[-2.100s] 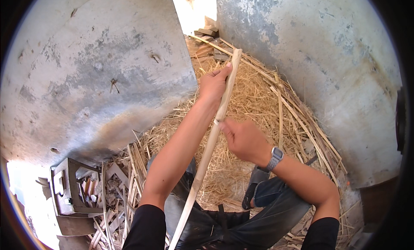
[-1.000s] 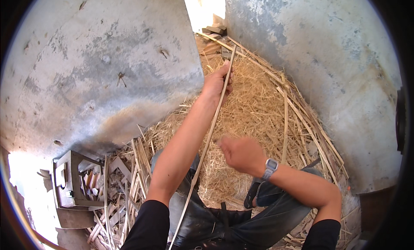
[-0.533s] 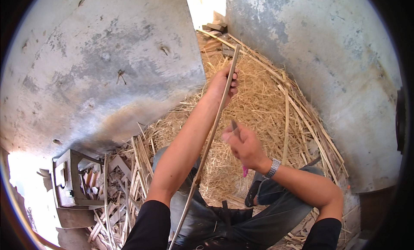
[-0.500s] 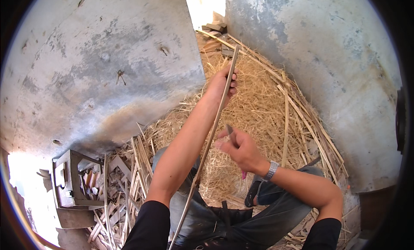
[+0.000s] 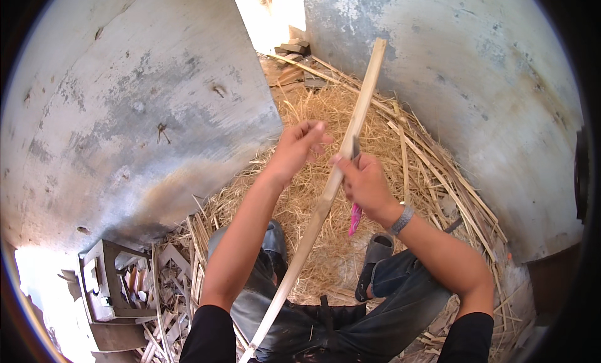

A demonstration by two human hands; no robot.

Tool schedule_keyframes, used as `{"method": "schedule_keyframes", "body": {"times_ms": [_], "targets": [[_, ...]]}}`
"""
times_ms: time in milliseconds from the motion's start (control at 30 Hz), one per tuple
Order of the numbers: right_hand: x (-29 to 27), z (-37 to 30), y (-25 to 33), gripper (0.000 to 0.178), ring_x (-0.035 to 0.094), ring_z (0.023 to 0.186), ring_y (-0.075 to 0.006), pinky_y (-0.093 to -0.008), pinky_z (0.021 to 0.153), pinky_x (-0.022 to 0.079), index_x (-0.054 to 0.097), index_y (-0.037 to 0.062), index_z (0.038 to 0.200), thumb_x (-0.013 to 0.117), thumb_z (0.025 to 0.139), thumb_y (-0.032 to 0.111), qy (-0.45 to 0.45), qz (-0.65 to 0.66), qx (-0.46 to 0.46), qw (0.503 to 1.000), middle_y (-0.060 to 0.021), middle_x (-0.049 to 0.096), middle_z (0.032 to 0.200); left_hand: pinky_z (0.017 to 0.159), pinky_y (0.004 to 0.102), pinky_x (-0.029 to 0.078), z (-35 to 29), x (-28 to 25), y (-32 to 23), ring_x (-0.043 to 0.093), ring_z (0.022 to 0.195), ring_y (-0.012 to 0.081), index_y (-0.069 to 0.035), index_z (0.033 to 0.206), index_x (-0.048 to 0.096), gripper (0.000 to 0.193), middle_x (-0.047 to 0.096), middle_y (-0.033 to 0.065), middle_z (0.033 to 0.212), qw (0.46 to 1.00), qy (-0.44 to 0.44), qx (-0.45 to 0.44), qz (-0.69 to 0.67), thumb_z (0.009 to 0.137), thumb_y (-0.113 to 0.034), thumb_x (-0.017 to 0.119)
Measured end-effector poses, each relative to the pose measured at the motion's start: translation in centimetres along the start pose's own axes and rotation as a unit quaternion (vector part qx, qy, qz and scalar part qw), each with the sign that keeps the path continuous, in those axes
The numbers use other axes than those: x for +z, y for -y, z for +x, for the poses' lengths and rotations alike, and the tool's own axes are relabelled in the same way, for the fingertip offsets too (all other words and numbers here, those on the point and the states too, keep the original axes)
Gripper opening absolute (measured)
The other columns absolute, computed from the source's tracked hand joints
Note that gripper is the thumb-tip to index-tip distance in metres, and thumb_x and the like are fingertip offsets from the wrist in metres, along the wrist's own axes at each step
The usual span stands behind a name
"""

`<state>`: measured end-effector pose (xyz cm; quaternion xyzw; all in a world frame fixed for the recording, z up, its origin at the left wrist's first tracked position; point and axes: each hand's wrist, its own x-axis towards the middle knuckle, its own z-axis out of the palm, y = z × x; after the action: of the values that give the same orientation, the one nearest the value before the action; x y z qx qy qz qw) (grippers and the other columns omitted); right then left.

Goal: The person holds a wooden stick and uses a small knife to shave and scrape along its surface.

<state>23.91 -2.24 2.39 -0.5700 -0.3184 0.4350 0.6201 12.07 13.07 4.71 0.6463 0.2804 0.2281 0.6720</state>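
A long pale strip of wood or bamboo (image 5: pixel 312 231) slants from my lap up to the far right, its broad face toward me. My right hand (image 5: pixel 368 186) is closed around it at mid-length, thumb pressed on the face. A knife with a dark blade (image 5: pixel 356 146) is in the same hand, the blade showing just past the strip. Something bright pink (image 5: pixel 355 220) hangs below that fist, perhaps the handle's wrapping. To the left of the strip, my left hand (image 5: pixel 299 149) is off it, fingers apart and slightly blurred, holding nothing.
Thin shavings (image 5: pixel 307 194) cover the floor between my legs. Long strips (image 5: pixel 447 175) lie along the right wall panel (image 5: pixel 463 68). A grey panel (image 5: pixel 144 81) stands on the left, above a metal frame (image 5: pixel 119 281) with offcuts around it. Bricks (image 5: pixel 293 47) sit at the far gap.
My left hand has let go of the strip and drawn back toward me. My right hand has taken hold of the strip, which has turned broad side up and swung rightward at its far end.
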Motion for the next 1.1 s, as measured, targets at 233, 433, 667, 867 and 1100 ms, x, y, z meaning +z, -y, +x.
{"method": "schedule_keyframes", "body": {"times_ms": [233, 433, 667, 867, 1100], "targets": [[-7.1, 1.4, 3.7, 0.029, 0.035, 0.044, -0.0021, -0.0221, 0.041, 0.029, 0.068, 0.0037, 0.111, 0.059, 0.110, 0.031, -0.052, 0.101, -0.064, 0.991, 0.0094, 0.039, 0.058, 0.084, 0.0327, 0.057, -6.8, 3.2, 2.1, 0.069, 0.096, 0.0163, -0.004, 0.150, 0.047, 0.052, 0.074, 0.0114, 0.115, 0.968, 0.243, -0.042, 0.052, 0.109, -0.034, 0.058], [-6.7, 0.0, 2.3, 0.031, 0.036, 0.045, -0.0037, -0.0233, 0.042, 0.030, 0.067, 0.0038, 0.110, 0.059, 0.110, 0.033, -0.041, 0.030, -0.028, 0.998, 0.0092, 0.039, 0.060, 0.086, 0.0355, 0.058, -9.1, 4.0, 4.0, 0.073, 0.092, 0.0198, -0.004, 0.158, 0.034, 0.059, 0.072, 0.0174, 0.117, 0.961, 0.268, -0.032, -0.059, 0.109, -0.023, 0.060], [-5.6, -1.8, 0.9, 0.037, 0.041, 0.051, -0.0045, -0.0231, 0.047, 0.035, 0.066, 0.0055, 0.105, 0.053, 0.111, 0.039, 0.092, 0.043, 0.049, 0.994, 0.0071, 0.045, 0.064, 0.076, 0.0306, 0.059, -9.4, 2.5, 3.8, 0.072, 0.085, 0.0161, -0.005, 0.159, 0.033, 0.057, 0.073, 0.0154, 0.113, 0.964, 0.253, -0.057, -0.065, 0.110, -0.019, 0.057], [-8.1, -0.4, 2.0, 0.039, 0.048, 0.056, -0.0064, -0.0224, 0.048, 0.041, 0.063, 0.0051, 0.119, 0.043, 0.114, 0.038, -0.085, 0.013, -0.046, 0.995, 0.0030, 0.054, 0.071, 0.065, 0.0252, 0.054, -9.4, 2.3, 3.8, 0.064, 0.071, 0.0108, -0.008, 0.159, 0.039, 0.056, 0.074, 0.0102, 0.103, 0.982, 0.163, -0.063, -0.075, 0.108, -0.016, 0.060], [-9.1, -1.2, 3.6, 0.045, 0.051, 0.057, -0.0068, -0.0240, 0.050, 0.041, 0.065, 0.0038, 0.133, 0.042, 0.114, 0.039, -0.074, -0.101, -0.020, 0.992, -0.0013, 0.061, 0.075, 0.060, 0.0220, 0.047, -9.6, 2.5, 4.7, 0.053, 0.064, 0.0073, -0.012, 0.162, 0.038, 0.057, 0.067, 0.0034, 0.093, 0.972, 0.110, -0.092, -0.186, 0.110, -0.019, 0.058]]}}
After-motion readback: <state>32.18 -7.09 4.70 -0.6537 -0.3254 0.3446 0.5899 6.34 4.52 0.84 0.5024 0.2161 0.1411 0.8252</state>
